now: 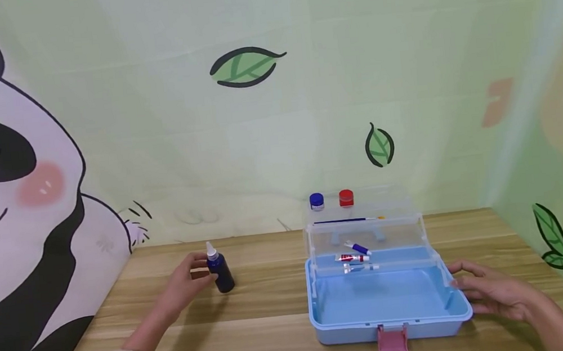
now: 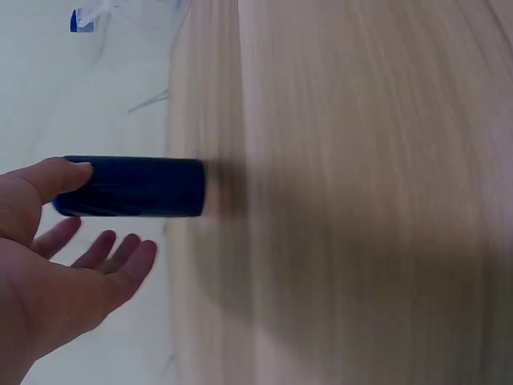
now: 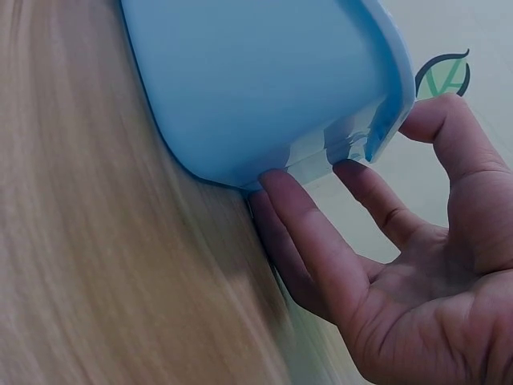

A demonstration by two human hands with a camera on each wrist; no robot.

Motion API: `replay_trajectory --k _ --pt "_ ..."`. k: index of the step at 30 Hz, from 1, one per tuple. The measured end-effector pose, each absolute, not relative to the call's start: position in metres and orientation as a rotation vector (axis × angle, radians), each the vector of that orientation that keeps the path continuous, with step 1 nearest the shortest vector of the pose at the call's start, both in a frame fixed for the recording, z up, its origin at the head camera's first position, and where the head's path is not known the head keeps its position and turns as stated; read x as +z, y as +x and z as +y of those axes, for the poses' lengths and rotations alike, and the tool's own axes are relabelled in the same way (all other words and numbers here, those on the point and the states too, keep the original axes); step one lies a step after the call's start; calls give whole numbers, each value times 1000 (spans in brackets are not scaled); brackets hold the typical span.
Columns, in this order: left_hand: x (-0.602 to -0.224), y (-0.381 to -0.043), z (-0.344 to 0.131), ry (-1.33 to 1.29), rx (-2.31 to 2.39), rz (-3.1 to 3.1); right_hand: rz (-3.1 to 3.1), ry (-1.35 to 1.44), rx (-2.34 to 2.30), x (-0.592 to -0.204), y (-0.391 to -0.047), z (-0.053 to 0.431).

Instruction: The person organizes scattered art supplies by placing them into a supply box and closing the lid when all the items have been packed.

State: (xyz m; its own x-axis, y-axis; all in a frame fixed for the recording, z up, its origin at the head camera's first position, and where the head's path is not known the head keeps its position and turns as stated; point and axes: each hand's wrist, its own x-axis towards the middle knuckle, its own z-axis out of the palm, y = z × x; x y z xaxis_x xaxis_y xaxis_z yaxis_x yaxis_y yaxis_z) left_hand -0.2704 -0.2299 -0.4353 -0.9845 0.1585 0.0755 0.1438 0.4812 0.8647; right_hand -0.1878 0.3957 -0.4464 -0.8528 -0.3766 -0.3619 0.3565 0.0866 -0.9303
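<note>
In the head view my left hand [image 1: 190, 283] pinches a dark blue squeeze bottle [image 1: 222, 272] with a white pointed cap. The bottle stands upright. Up close in the left wrist view, the thumb presses the upper end of the bottle [image 2: 144, 186], and the fingers curve along its other side. My right hand [image 1: 496, 290] rests its fingertips against the right side of a light blue plastic box [image 1: 345, 333]. One fingertip meets the rim of the box [image 3: 401, 56] in the right wrist view, while other fingertips touch the outer side wall lower down.
The box's clear top [image 1: 366, 209] is raised. A blue paint jar [image 1: 317, 201], a red paint jar [image 1: 346, 198], a paintbrush [image 1: 347, 220] and several small paint tubes [image 1: 353, 258] sit towards the back. A pink latch [image 1: 392, 341] hangs at the front. Behind the wooden table [image 1: 268, 306] hangs a printed cloth.
</note>
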Motion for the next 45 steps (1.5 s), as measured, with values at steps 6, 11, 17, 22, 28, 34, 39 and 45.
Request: replay_trajectory --k 6,11,17,22,28,34,39,45 --pt "-447 -277 -224 136 1715 2620 1846 -15 -1811 -446 -189 393" --pt "-452 -280 -218 79 1810 2569 1841 -11 -1807 -446 -189 394" --pt "-457 -279 -211 24 1896 2534 1823 -20 -1814 -445 -188 394" --pt "-458 -281 -208 -24 1928 2510 1818 -28 -1816 -445 -188 394" --pt "-455 -281 -204 -40 1947 2502 1824 -41 -1814 -445 -189 396" --pt "-454 -278 -200 -72 1983 2492 1818 -40 -1810 -445 -188 397" --pt "-455 -276 -199 -94 1980 2499 1810 -49 -1822 -446 -187 396" --pt "-455 -275 -196 -142 2033 2504 1829 -33 -1811 -445 -189 396"
